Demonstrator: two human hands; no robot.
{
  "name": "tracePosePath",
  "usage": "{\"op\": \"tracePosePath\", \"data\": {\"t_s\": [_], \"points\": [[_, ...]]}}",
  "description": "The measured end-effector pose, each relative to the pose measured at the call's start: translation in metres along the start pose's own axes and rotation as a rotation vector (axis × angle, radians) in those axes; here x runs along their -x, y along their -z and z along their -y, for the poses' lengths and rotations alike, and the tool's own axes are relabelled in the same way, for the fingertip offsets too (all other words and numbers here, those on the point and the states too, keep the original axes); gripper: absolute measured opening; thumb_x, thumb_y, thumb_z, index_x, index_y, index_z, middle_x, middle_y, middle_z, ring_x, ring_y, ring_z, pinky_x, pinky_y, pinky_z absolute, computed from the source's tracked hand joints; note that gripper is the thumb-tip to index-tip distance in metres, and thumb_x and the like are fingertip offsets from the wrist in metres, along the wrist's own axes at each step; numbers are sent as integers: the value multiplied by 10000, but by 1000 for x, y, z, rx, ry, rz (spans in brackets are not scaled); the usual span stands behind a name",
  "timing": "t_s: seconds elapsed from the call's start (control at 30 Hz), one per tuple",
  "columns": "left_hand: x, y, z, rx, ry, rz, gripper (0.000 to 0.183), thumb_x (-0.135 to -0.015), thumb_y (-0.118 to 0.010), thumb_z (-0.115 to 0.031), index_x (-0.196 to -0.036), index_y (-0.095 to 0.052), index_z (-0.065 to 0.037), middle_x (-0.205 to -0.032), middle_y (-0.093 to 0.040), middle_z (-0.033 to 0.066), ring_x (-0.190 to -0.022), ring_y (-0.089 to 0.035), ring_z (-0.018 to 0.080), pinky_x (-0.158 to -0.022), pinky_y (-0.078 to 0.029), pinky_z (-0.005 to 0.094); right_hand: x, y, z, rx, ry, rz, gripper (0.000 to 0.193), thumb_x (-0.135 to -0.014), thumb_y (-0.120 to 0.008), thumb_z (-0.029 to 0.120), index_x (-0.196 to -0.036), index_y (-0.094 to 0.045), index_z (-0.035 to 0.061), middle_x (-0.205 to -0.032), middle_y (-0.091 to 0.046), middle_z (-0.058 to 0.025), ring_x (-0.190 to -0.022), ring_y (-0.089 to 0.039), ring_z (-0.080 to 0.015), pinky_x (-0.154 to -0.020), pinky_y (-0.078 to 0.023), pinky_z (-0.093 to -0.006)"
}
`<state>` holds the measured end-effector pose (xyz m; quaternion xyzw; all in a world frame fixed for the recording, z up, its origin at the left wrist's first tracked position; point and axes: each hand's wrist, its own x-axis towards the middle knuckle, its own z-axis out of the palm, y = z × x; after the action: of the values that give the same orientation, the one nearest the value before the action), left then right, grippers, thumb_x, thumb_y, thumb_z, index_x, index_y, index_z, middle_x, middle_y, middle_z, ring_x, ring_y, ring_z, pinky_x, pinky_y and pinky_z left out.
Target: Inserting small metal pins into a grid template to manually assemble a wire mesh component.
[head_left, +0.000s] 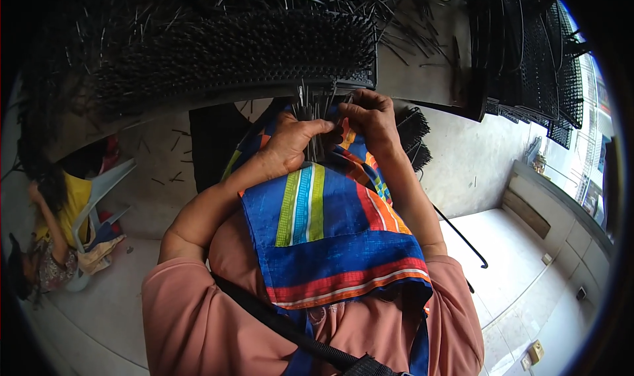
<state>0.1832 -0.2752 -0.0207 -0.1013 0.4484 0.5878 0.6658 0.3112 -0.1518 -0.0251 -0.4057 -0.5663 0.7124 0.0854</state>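
My left hand (290,140) is closed round a bundle of thin dark strips (316,145), its thumb pressed across them. The strips stand roughly upright in front of my apron, and their tips reach up toward the table edge. Beside them on the right, my right hand (374,117) is closed, thumb and fingers pinched together near the table edge. Whatever it holds, if anything, is hidden or too small to make out. Under both hands lies the blue apron (317,217) with coloured stripes.
A black perforated tray (244,84) packed with upright dark strips covers much of the table (422,79). Loose strips lie behind it and on the floor. Black mesh racks (535,52) stand at the right. Another person (53,244) sits at the far left beside a pale chair (105,184).
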Motion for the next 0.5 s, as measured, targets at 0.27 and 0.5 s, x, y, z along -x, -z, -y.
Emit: {"op": "tracePosePath", "data": {"t_s": [0.27, 0.5], "points": [[7, 14, 0, -4, -112, -33, 189, -764, -611, 91, -948, -636, 57, -842, -670, 150, -655, -676, 228, -562, -588, 332, -14, -18, 12, 12, -96, 48, 53, -794, -671, 59, -788, -645, 13, -644, -579, 0, -519, -483, -52, -452, -355, -210], [11, 33, -7, 14, -192, -233, 147, -778, -596, 53, -917, -644, 51, -826, -669, 149, -688, -669, 211, -617, -575, 326, -18, -32, 31, 2, 172, -156, 57, -824, -656, 32, -864, -651, -8, -702, -590, 18, -541, -474, -43, -500, -354, -186]]}}
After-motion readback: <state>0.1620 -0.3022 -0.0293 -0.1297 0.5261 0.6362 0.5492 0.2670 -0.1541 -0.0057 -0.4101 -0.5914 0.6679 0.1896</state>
